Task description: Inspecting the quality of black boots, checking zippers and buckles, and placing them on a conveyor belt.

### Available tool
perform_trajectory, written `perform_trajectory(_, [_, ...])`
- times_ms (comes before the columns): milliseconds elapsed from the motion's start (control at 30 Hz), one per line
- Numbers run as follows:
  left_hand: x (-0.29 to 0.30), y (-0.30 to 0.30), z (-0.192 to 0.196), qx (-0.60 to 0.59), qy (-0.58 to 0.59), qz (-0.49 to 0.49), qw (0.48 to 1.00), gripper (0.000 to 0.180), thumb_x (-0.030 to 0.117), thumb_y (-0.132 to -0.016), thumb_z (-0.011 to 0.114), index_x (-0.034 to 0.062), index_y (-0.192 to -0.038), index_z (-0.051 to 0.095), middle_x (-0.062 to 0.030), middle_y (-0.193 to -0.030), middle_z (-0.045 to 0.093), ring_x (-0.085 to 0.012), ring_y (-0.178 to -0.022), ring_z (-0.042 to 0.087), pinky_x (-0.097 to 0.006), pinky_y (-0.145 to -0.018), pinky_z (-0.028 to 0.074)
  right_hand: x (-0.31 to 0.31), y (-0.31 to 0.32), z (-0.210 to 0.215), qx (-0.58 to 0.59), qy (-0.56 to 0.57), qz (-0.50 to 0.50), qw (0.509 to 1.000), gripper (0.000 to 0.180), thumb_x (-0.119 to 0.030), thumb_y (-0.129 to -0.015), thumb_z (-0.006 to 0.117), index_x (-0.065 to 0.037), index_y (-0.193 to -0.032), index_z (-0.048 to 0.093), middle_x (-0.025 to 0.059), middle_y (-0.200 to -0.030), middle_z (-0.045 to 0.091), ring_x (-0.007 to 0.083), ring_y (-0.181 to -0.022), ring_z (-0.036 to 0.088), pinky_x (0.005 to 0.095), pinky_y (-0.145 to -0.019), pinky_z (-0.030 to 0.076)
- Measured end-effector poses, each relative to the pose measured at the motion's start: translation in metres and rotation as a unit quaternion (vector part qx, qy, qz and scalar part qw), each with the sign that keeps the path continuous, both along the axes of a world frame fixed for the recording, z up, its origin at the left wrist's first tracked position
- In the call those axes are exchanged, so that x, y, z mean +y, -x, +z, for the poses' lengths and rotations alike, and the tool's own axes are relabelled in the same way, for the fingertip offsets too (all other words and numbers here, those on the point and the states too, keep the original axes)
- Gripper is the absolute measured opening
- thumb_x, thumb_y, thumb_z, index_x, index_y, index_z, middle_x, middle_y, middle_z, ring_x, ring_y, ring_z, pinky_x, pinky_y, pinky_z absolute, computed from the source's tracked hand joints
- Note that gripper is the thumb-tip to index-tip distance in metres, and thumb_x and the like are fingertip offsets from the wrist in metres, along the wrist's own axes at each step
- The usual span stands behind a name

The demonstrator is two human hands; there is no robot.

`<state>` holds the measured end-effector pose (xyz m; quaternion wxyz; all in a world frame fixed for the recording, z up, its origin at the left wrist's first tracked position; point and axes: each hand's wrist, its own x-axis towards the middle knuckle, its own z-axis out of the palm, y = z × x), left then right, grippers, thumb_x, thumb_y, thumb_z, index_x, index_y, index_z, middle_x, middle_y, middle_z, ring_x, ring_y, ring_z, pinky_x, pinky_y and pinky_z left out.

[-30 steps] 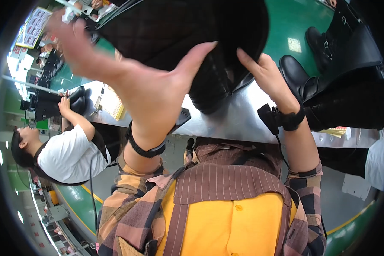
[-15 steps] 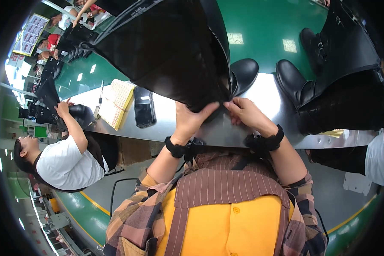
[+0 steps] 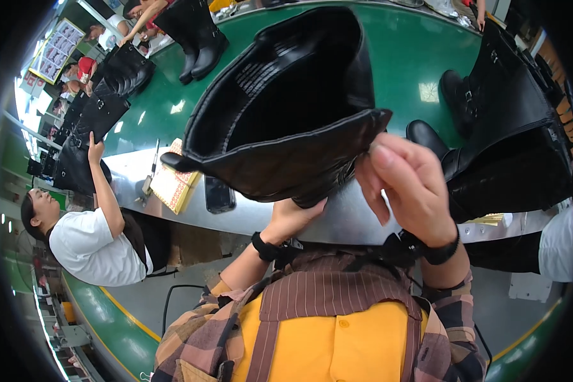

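A tall black boot stands in front of me, its wide top opening tilted toward me and showing the dark lining. My left hand grips it low on the near side of the shaft, the fingers partly hidden behind the leather. My right hand is raised at the right end of the top edge, beside the side seam. Its thumb and forefinger are pinched together and the other fingers curl; what they hold, if anything, is hidden.
To the right stand other black buckled boots on the metal table edge. A black phone and a yellow-edged paper pad lie left. Beyond runs a green surface with more boots. A co-worker handles boots at left.
My right hand has risen from low on the boot to its top edge. The zipped side, open before, now looks drawn together. The boot's opening has tipped toward me.
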<state>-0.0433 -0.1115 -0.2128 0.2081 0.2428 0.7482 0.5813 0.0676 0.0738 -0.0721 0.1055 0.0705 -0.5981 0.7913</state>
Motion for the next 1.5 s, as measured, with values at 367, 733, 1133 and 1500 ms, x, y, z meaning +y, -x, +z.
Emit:
perform_trajectory(367, [0.004,-0.010,0.004,-0.044,0.077,-0.012,0.996,0.031,0.019,-0.082,0.072,0.0021,-0.108,0.067,-0.0033,-0.090,0.071,-0.0147,-0.082,0.065,-0.028,-0.078,0.051,-0.013,-0.002,0.065,0.053,0.063,0.042,0.996,0.037,-0.026,-0.104,0.043,-0.003,-0.076,0.051,0.0011,-0.068,0.052,0.0047,-0.048,0.046,0.0181,-0.046,0.036])
perform_trajectory(733, [0.027,-0.024,-0.019,-0.120,-0.204,0.150,0.960,0.035,-0.001,-0.077,0.075,-0.0003,-0.109,0.062,-0.0056,-0.097,0.068,-0.0132,-0.083,0.064,-0.027,-0.075,0.051,0.015,-0.042,-0.021,0.053,-0.284,-0.185,0.939,0.006,-0.007,-0.088,0.064,-0.003,-0.084,0.062,0.0085,-0.073,0.059,0.0171,-0.065,0.057,0.0279,-0.058,0.044])
perform_trajectory(1133, [0.000,-0.024,-0.013,0.472,-0.232,0.175,0.832,0.061,0.002,-0.077,0.068,0.0001,-0.129,0.035,-0.0167,-0.121,0.036,-0.0291,-0.109,0.044,-0.044,-0.093,0.039,0.090,-0.133,-0.152,-0.188,-0.241,-0.539,0.785,0.051,-0.007,-0.072,0.082,0.005,-0.116,0.059,0.0100,-0.107,0.064,0.0162,-0.098,0.059,0.0301,-0.091,0.046])
perform_trajectory(1500, [0.132,-0.059,0.054,0.332,-0.227,-0.017,0.915,0.069,0.019,-0.068,0.083,0.0023,-0.121,0.042,-0.0158,-0.116,0.044,-0.0282,-0.108,0.044,-0.038,-0.091,0.041,0.074,-0.087,-0.145,-0.147,-0.199,-0.472,0.847,0.050,-0.012,-0.070,0.084,0.005,-0.112,0.063,0.0131,-0.105,0.070,0.0191,-0.095,0.067,0.0316,-0.087,0.051])
